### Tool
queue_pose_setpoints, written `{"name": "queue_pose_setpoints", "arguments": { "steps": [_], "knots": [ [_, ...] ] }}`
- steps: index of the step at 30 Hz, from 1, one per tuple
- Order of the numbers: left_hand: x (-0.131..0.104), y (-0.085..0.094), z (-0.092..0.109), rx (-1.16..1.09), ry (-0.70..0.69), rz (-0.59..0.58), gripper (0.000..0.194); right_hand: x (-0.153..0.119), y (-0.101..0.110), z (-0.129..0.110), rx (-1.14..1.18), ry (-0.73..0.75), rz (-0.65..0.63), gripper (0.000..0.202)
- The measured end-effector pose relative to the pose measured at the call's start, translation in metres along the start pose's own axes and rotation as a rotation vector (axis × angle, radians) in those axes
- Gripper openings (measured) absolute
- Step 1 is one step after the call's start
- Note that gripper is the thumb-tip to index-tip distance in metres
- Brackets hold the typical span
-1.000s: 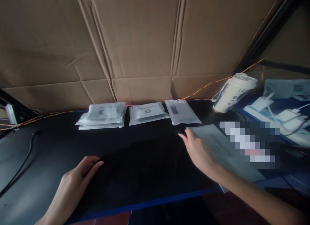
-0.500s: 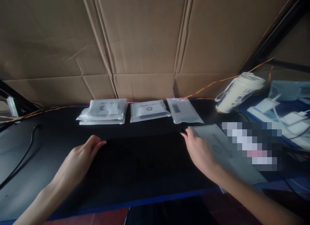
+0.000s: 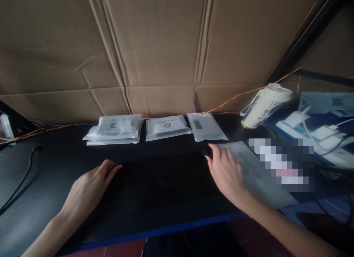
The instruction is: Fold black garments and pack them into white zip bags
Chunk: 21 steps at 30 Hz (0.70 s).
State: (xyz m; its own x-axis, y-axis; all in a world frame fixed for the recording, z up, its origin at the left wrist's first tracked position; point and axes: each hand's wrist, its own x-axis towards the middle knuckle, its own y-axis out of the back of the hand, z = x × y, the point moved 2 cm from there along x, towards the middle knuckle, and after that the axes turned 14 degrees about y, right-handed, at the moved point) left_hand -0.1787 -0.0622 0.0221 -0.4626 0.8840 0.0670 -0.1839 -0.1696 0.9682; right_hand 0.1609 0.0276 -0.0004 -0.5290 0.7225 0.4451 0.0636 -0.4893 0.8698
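Observation:
A black cloth-like piece (image 3: pixel 163 183), hard to tell from the dark table, lies between my two hands. My left hand (image 3: pixel 88 187) pinches its left upper corner between thumb and fingers. On the other side my right hand (image 3: pixel 224 172) grips the right upper corner, thumb and forefinger close together. Under and beside my right wrist lies a large frosted bag (image 3: pixel 265 187) with faint print. Behind the hands are white zip pouches: a stack (image 3: pixel 117 126) at the left, a printed one (image 3: pixel 167 127) in the middle and one with a label (image 3: pixel 207 127) at the right.
A white cup (image 3: pixel 264 105) leans at the back right, near white power strips with plugs (image 3: pixel 329 137). A blurred-out object (image 3: pixel 282 163) lies by the frosted bag. Black cable (image 3: pixel 23 183) curves along the left. Cardboard (image 3: pixel 163 39) stands behind the table (image 3: pixel 55 157).
The view has shifted slightly, moving the background a little to the left. My right hand's fingers look a bit more spread around the corner; both hands stay in nearly the same places.

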Motion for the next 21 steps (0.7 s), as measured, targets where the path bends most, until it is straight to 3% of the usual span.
{"name": "queue_pose_setpoints", "arguments": {
  "steps": [5, 8, 10, 12, 14, 17, 21],
  "knots": [
    [-0.004, 0.002, 0.004, 0.164, 0.005, -0.025, 0.03, 0.0, -0.002, 0.002, -0.007, 0.114, 0.046, 0.038],
    [-0.005, 0.006, 0.011, 0.201, -0.051, 0.117, 0.034, 0.002, -0.002, 0.0, 0.028, 0.202, 0.055, 0.04],
    [-0.008, 0.008, 0.023, 0.15, -0.173, 0.253, 0.037, 0.004, -0.001, -0.005, 0.103, 0.258, 0.066, 0.039],
    [-0.013, 0.006, 0.04, 0.031, -0.325, 0.3, 0.038, 0.004, 0.0, -0.014, 0.208, 0.313, 0.055, 0.036],
    [-0.02, -0.003, 0.058, -0.059, -0.464, 0.228, 0.037, 0.003, -0.003, -0.022, 0.3, 0.345, 0.021, 0.037],
    [-0.028, -0.023, 0.074, -0.024, -0.624, 0.055, 0.046, -0.002, -0.011, -0.028, 0.374, 0.348, -0.034, 0.051],
    [-0.031, -0.042, 0.068, 0.027, -0.709, -0.088, 0.063, -0.007, -0.016, -0.024, 0.418, 0.331, -0.052, 0.06]
  ]
}}
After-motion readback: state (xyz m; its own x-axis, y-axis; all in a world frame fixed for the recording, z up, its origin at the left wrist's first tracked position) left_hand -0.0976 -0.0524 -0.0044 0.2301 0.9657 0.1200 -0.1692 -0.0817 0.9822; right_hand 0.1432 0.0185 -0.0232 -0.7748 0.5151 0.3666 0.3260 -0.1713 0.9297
